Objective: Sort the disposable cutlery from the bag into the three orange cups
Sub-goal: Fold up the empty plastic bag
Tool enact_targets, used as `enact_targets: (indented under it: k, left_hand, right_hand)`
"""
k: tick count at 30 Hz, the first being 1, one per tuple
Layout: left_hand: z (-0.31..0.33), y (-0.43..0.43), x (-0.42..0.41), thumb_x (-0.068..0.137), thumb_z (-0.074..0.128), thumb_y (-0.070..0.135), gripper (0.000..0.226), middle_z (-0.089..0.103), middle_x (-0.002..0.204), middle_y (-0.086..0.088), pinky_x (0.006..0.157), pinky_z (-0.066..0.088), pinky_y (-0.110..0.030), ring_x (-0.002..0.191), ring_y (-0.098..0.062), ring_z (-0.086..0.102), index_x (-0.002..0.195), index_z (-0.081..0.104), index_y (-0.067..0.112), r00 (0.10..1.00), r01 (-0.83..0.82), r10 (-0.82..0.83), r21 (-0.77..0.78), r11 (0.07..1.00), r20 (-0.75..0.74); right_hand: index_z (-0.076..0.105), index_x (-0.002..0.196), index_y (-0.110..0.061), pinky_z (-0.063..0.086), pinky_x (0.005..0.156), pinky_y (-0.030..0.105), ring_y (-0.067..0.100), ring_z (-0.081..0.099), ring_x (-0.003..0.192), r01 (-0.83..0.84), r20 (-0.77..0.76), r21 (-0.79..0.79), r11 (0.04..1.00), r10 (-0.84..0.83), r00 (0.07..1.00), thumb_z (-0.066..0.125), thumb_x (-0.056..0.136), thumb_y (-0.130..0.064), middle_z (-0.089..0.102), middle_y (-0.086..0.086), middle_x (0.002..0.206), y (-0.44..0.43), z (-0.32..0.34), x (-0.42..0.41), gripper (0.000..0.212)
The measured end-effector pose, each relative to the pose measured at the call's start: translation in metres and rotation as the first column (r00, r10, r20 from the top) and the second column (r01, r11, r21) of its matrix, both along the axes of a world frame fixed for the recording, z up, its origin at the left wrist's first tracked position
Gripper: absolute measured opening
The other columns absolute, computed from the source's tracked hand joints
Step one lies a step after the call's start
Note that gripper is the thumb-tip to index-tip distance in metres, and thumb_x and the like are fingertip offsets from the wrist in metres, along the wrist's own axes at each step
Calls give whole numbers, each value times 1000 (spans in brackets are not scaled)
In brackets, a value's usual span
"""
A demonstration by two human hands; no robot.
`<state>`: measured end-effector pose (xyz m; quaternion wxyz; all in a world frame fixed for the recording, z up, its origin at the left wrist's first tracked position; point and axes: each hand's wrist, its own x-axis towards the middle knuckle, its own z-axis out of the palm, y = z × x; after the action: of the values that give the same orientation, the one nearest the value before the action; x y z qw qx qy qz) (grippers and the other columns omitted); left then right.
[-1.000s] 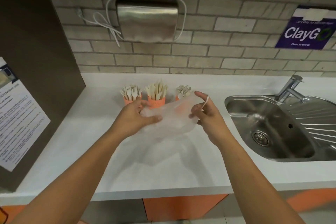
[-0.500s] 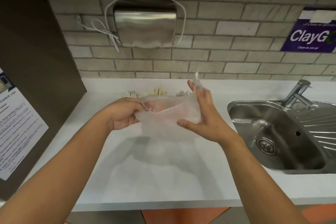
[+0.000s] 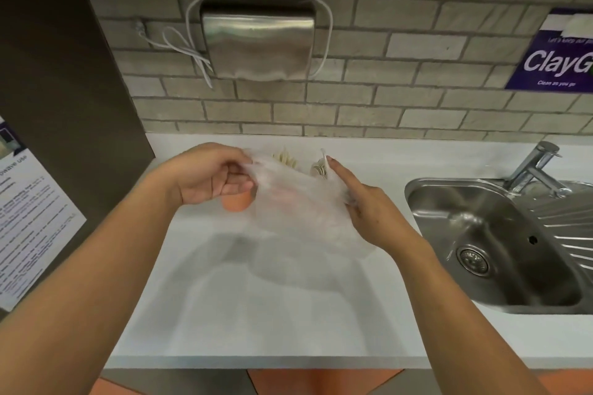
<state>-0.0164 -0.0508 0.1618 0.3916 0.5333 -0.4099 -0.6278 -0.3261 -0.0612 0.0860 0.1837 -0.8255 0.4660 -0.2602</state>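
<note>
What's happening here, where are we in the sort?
A person holds a thin clear plastic bag stretched between both hands above the white counter. The left hand grips one edge; the right hand holds the other side, index finger pointing out. No cutlery shows inside the bag. Behind it, pale cutlery stands in the cups; only one orange cup is plainly visible, below the left hand. The sorting looks about finished.

Two bare forearms are showing: the left forearm (image 3: 96, 282) is filling the frame's lower left, the right forearm (image 3: 465, 314) its lower right, each ending in an ungloved hand, left hand (image 3: 208, 175) and right hand (image 3: 369, 212).
</note>
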Motion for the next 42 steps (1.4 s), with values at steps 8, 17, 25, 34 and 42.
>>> enact_targets:
  k: [8, 17, 25, 34, 42]
  left_hand:
    - [-18, 9, -29, 85, 70, 65, 40, 58, 111, 9, 81, 51, -34, 93, -10, 61, 112, 55, 39, 600, 125, 421, -600, 790, 680]
    - [-78, -6, -51, 89, 73, 37, 56, 63, 99, 2, 60, 44, -28, 78, -17, 59, 137, 57, 13, 647, 91, -44, -21, 996, 762]
    - [-94, -2, -47, 54, 89, 68, 65, 70, 87, 3, 72, 56, -33, 84, -21, 68, 85, 69, 15, 295, 224, -26, -42, 974, 955]
    - [-100, -1, -45, 79, 80, 45, 80, 52, 131, -9, 75, 57, -41, 99, -27, 57, 142, 46, 11, -57, 363, -51, 68, 929, 997]
    - [-75, -14, -21, 87, 58, 6, 46, 59, 116, -6, 60, 56, -28, 86, -18, 63, 132, 54, 19, 566, 182, -172, 81, 980, 806]
  right_hand:
    - [10, 154, -63, 55, 87, 47, 37, 62, 77, 34, 266, 25, 999, -39, 963, 44, 107, -13, 67, 23, 112, 2, -4, 5, 76]
    - [21, 154, -58, 56, 77, 47, 30, 60, 71, -40, 191, -63, 997, 52, 980, 55, 103, -13, 65, 12, 131, 14, -12, 11, 76]
    - [25, 153, -54, 46, 63, 25, 11, 53, 63, 11, 161, -38, 999, -4, 987, 69, 96, -31, 68, -13, 88, 13, -23, 16, 76]
    - [49, 139, -39, 42, 56, 32, 20, 45, 53, 225, 289, -85, 971, -192, 938, 59, 103, -37, 42, -5, 53, 2, -27, 19, 38]
    - [45, 144, -42, 50, 70, 34, 28, 69, 87, 123, -307, -176, 977, -174, 936, 67, 80, -75, 71, -4, 81, 1, -38, 8, 74]
